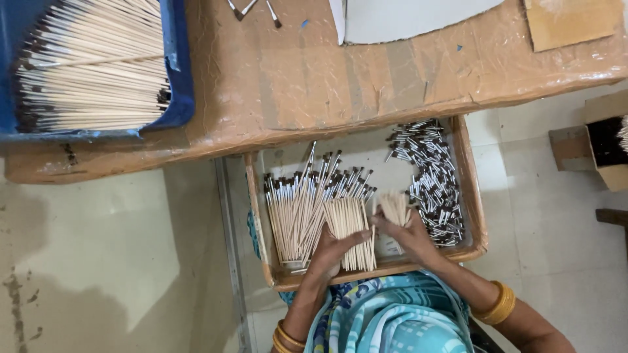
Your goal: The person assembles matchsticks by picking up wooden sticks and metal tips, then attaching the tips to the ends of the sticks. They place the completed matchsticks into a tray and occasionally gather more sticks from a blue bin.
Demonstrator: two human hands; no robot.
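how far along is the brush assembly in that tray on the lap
Done: a row of finished brushes with dark ferrules lies at the tray's left. In hand: the left hand rests on a bundle of bare sticks, and the right hand grips a smaller bunch. Left: a pile of loose ferrules on the right, roughly as large as the finished row.

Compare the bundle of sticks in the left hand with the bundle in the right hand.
The left hand lies on a wide, long bundle of pale sticks resting flat in the cardboard tray. The right hand grips a small bunch of sticks, narrower and showing less length. The left bundle lies beside the dark-tipped brushes; the right bunch sits near the pile of metal ferrules. Both are bare, pale wooden sticks, fanned slightly.
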